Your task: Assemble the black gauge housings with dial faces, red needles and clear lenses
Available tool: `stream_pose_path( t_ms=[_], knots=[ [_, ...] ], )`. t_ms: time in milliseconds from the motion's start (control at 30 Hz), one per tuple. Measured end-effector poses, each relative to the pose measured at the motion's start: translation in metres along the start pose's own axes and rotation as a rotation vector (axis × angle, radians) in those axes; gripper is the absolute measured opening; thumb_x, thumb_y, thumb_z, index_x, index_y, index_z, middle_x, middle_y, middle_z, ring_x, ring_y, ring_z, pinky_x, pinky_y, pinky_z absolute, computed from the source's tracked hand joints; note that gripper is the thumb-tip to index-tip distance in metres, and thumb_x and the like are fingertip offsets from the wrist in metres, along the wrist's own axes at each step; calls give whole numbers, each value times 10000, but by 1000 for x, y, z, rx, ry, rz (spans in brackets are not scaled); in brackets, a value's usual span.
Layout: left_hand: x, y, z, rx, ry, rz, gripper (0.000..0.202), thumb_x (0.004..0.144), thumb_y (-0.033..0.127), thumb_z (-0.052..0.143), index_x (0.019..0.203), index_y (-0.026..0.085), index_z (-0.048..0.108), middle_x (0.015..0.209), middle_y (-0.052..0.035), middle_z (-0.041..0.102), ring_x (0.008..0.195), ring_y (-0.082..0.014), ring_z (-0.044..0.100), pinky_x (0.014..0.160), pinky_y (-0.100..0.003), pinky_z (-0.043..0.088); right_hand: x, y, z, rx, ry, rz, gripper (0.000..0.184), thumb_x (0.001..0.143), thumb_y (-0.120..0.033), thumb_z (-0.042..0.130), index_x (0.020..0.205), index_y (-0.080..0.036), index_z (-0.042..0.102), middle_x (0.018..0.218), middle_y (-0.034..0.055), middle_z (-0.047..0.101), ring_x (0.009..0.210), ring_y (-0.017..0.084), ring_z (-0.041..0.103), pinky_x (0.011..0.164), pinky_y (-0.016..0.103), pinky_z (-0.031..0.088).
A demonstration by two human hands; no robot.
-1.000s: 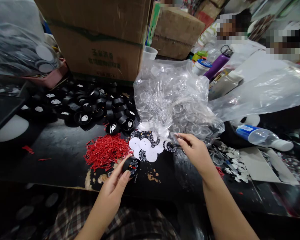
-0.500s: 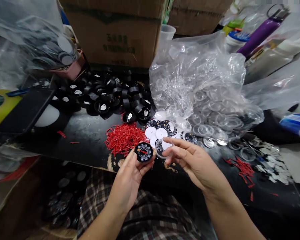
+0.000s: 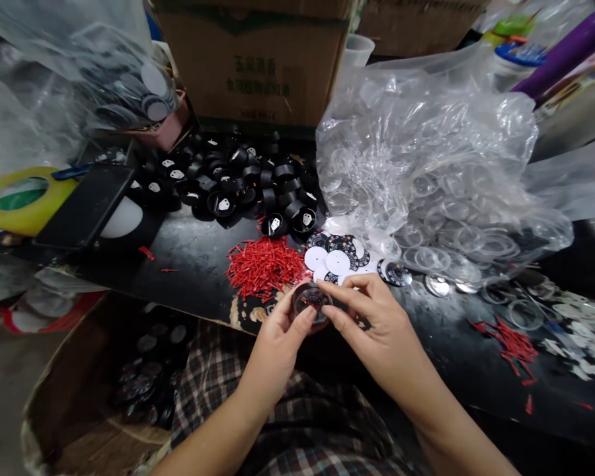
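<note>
Between both hands is a small round black dial gauge (image 3: 305,309), held over the bench's front edge. My left hand (image 3: 276,338) is closed around its side, the thumb across the front. Fingers of my right hand (image 3: 377,325) pinch the right rim, where a clear round cover (image 3: 322,299) lies over the dial face; whether it is fully seated I cannot tell. Just beyond the hands are a heap of red pointers (image 3: 265,266) and a spread of white and black dial discs (image 3: 337,262).
Black gauge cases (image 3: 223,203) crowd the back of the bench. At right, a plastic bag (image 3: 426,145) spills clear covers. More red pointers (image 3: 513,347) and white metal plates (image 3: 575,330) lie farther right. A phone (image 3: 86,205) and yellow tape roll (image 3: 22,198) are at left; a carton (image 3: 250,66) stands behind.
My right hand has brought the clear cover left onto the gauge. My left hand has turned the gauge and moved its thumb over the front. The view has shifted.
</note>
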State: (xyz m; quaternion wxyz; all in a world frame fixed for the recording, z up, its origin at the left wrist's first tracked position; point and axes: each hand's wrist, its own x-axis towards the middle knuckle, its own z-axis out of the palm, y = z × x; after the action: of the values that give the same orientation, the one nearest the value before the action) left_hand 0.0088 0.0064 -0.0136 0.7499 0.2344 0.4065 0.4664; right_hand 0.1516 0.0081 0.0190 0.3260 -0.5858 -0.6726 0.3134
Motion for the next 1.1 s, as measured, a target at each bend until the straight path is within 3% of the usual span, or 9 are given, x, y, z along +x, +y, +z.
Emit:
stream_pose_path(
  t_ms=[133, 267, 467, 567, 633, 700, 833, 933, 1100],
  knots=[
    [-3, -1, -4, 101, -82, 27, 391, 831, 272, 648, 1220, 276, 612, 1329, -20, 601, 1268, -241, 504, 1052, -370, 420, 5, -1, 1, 66, -30, -6, 263, 959, -323, 444, 1091, -234, 653, 1039, 67, 561, 971, 177, 560, 833, 325, 468],
    [-11, -1, -1, 244, -188, 57, 423, 852, 275, 622, 1270, 322, 575, 1369, 15, 571, 1309, -205, 464, 1100, -314, 356, 10, -2, 6, -19, 60, 21, 338, 986, -347, 331, 785, -200, 560, 727, 20, 569, 703, 160, 544, 662, 294, 421],
    [-13, -1, 7, 456, -116, 127, 404, 874, 309, 580, 1278, 310, 573, 1343, 3, 594, 1252, -222, 524, 1073, -320, 384, 12, -5, 18, -172, 170, -96, 367, 979, -290, 286, 676, -213, 478, 619, 11, 519, 609, 157, 485, 610, 294, 358],
    [-19, 5, -9, 506, -68, 112, 382, 859, 338, 591, 1238, 293, 608, 1308, -13, 621, 1223, -244, 548, 1057, -343, 405, 14, -8, 20, -112, 56, -79, 364, 975, -321, 328, 677, -208, 504, 612, 4, 542, 607, 154, 496, 610, 288, 367],
    [-33, 13, -37, 555, 1, 47, 359, 839, 368, 605, 1188, 288, 643, 1273, -25, 644, 1201, -270, 566, 1048, -385, 418, 15, -7, 18, -6, -101, -35, 299, 962, -356, 394, 780, -207, 577, 706, 5, 619, 675, 156, 553, 647, 281, 399],
    [-53, 25, -74, 669, 202, 54, 352, 827, 379, 611, 1170, 308, 651, 1275, -21, 642, 1229, -293, 540, 1078, -432, 377, 17, -2, 14, 86, -185, 22, 237, 950, -380, 437, 937, -223, 615, 851, 10, 673, 775, 162, 600, 706, 283, 429],
    [-73, 53, -120, 1086, 634, 377, 457, 749, 305, 703, 1198, 334, 622, 1420, 11, 510, 1401, -278, 302, 1180, -404, 132, 20, 3, 14, 124, -162, 86, 244, 950, -376, 436, 993, -219, 618, 906, 30, 683, 827, 176, 624, 728, 298, 450],
    [-38, 72, -103, 1162, 549, 475, 412, 832, 331, 606, 1243, 292, 592, 1342, -29, 577, 1297, -264, 452, 1123, -365, 264, 23, -5, 22, 128, -282, -18, 189, 943, -306, 458, 961, -219, 626, 927, 30, 683, 863, 178, 618, 773, 315, 454],
    [71, 93, -45, 1445, 293, 596, 532, 847, 458, 562, 1282, 152, 543, 1198, -140, 652, 1135, -316, 559, 1020, -444, 358, 17, -10, 23, 59, -370, -74, 169, 940, -259, 458, 915, -216, 620, 940, 26, 676, 886, 179, 608, 791, 325, 451]
  ],
)
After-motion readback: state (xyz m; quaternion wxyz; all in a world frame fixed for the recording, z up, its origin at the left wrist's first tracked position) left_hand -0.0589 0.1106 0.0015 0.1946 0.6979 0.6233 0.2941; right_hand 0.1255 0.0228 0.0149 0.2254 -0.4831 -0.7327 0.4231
